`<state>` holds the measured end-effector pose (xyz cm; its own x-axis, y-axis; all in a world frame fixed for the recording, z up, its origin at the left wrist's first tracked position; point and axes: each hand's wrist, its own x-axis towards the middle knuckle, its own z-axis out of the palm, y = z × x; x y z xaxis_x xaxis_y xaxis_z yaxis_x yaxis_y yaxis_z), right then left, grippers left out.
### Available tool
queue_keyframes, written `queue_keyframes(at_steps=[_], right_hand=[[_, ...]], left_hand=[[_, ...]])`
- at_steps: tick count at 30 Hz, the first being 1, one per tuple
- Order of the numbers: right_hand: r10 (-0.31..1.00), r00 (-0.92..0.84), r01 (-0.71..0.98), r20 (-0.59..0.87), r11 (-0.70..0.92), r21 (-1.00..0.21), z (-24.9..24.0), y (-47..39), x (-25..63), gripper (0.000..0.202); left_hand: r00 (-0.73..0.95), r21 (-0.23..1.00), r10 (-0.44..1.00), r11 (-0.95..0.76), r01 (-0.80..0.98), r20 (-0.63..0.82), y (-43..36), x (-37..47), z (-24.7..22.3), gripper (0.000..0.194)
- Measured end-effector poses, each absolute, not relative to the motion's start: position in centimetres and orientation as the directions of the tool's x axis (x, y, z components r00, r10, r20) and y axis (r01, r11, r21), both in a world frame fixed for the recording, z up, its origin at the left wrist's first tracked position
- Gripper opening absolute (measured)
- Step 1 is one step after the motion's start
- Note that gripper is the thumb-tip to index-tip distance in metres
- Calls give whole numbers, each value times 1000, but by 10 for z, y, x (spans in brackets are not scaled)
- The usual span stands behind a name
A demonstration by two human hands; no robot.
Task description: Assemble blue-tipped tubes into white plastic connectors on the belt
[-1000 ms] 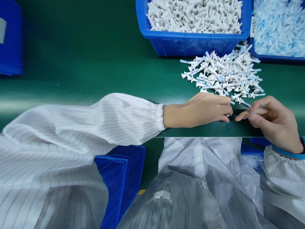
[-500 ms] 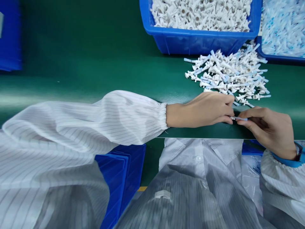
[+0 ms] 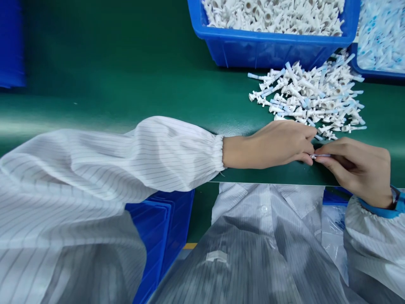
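Between my two hands, close to the table's front edge, is a small white plastic fitting with a pale blue sleeve (image 3: 322, 155). My left hand (image 3: 281, 142) pinches its white end, which the fingers mostly cover. Thumb and index finger of my right hand (image 3: 357, 164) are closed on the pale sleeve end. Just beyond the fingers lies a loose pile of similar white fittings with pale blue sleeves (image 3: 316, 95), spread over the green table (image 3: 142, 84).
Behind the pile stands a blue bin (image 3: 272, 48) heaped with white fittings. At the far right, a blue tray (image 3: 379, 75) holds pale blue and clear pieces. Another blue container (image 3: 11, 46) is at the left edge. Blue crates (image 3: 158, 228) sit below the table front.
The right fingers have moved in along the sleeve toward my left hand, so less of the piece shows between them. The whole view has shifted slightly.
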<state>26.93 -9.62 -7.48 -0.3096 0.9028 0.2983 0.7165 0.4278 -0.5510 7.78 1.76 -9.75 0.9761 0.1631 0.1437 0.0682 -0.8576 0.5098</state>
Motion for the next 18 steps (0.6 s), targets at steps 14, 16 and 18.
queue_keyframes(at_steps=[14,16,18], right_hand=[[904,-312,625,293,428,-653,-77,-90,278,13],[909,-298,630,293,417,-655,-77,-91,278,12],[912,-288,640,291,410,-650,-78,-91,277,12]], left_hand=[[982,485,148,-872,71,121,19,81,-97,36],[981,481,146,-874,69,125,20,81,-96,35],[980,482,148,-874,67,132,20,81,-96,35]])
